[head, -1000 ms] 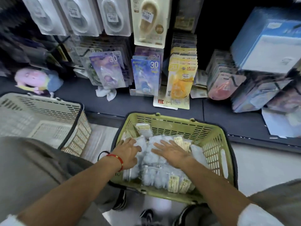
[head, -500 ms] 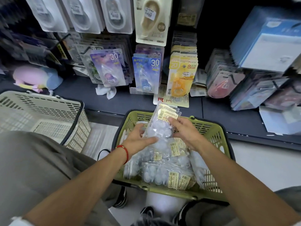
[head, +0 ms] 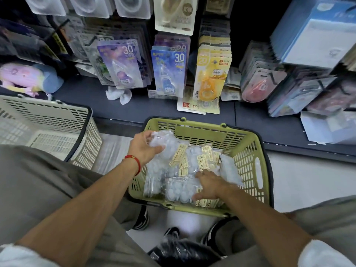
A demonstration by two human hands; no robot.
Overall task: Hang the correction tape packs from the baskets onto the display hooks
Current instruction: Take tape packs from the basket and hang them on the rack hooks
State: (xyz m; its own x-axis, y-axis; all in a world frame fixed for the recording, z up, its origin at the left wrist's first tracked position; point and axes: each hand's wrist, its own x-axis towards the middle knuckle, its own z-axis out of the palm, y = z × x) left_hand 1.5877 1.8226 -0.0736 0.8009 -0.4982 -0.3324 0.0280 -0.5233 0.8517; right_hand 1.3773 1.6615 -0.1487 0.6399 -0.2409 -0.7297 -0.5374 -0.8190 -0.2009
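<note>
- Clear, crinkly plastic pack (head: 160, 140) now sits in the left hand (head: 143, 146) alone, its fingers curled round it at the green basket's (head: 248, 151) far left corner; half a second ago both hands held a pack up over the middle of the basket.
- The right hand (head: 209, 185) has dropped back onto the heap of packs (head: 190, 170), fingers spread and fairly straight, resting on the bags near the basket's near wall and holding nothing that I can see.
- Packs under those fingers are soft transparent bags of small round pale pieces, each with a yellowish rectangular label; they lie jumbled, labels turned every way.
- The gripped pack is bunched, so its long axis cannot be told.
- Basket walls are slotted olive-green plastic with a black handle; a cream basket (head: 57, 124) of the same lattice stands left of the left hand.
- Beyond the fingertips, flat carded packs hang on the display hooks: purple (head: 123, 64), blue (head: 169, 70) and yellow (head: 211, 76), long axes upright, faces toward the camera.
- A red cord bracelet (head: 134, 160) circles the left wrist.
</note>
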